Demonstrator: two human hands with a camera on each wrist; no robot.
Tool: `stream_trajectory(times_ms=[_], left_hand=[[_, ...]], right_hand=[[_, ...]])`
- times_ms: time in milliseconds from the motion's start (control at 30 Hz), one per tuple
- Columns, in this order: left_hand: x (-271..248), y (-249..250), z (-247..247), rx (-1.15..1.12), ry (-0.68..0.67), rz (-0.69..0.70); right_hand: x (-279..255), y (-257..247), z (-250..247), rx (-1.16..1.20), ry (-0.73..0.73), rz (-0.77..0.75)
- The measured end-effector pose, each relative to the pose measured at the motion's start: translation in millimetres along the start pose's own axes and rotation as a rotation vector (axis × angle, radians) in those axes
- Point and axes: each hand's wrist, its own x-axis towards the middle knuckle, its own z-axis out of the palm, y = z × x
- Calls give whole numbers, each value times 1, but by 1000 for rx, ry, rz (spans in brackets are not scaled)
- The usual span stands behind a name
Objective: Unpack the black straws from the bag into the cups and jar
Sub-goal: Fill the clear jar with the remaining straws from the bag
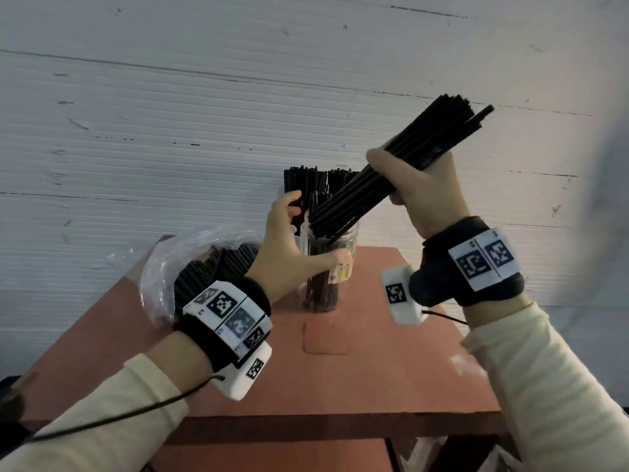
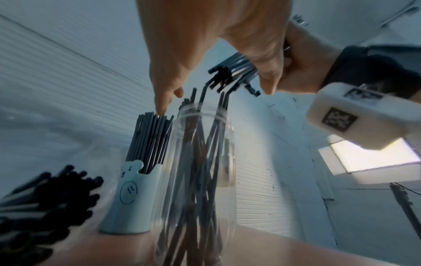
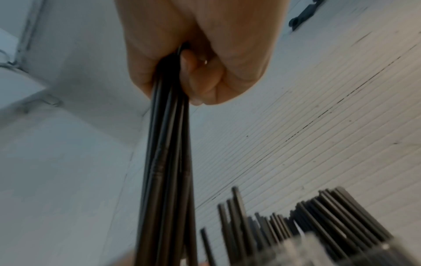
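The right hand (image 1: 420,189) is fisted round a thick bundle of black straws (image 1: 391,175), gripping it near mid-length. The bundle's long axis runs on a slant: upper ends high and to the right, lower ends down and to the left, right at the mouth of the clear jar (image 1: 332,267). Whether the tips have passed the rim cannot be told from the head view. The right wrist view confirms fingers curled tight on the straws.

The left hand (image 1: 289,247) is at the jar, thumb along its front wall; its fingers reach up to the straws standing in the cup behind, and the left wrist view shows them extended, one fingertip at those tops, gripping nothing.

The jar stands on the red-brown table (image 1: 391,369) and holds a loose scatter of straws. Just behind it on the left, the pale blue bear cup (image 2: 129,198) is packed full. Left of both lies the clear plastic bag (image 1: 177,267), straws inside.

Judgement: the bundle must be tipped upright over the jar mouth before release; dropped on the present slant, straws may catch the rim and spill.
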Motion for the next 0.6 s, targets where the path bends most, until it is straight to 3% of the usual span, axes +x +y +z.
stream_trajectory(times_ms=[133,233,433,600], left_hand=[[30,-8,8,26,-111,-144],[40,-12,13,-11,-165,-194],[43,-19,12,-16,-189,-178],[44,-23,12,-6,-179,-165]], right_hand=[[36,10,-9,6,93,68],[54,24,-8,-104,81,130],[66,45,7,-303,-168,257],[61,55,23,-388,-258,244]])
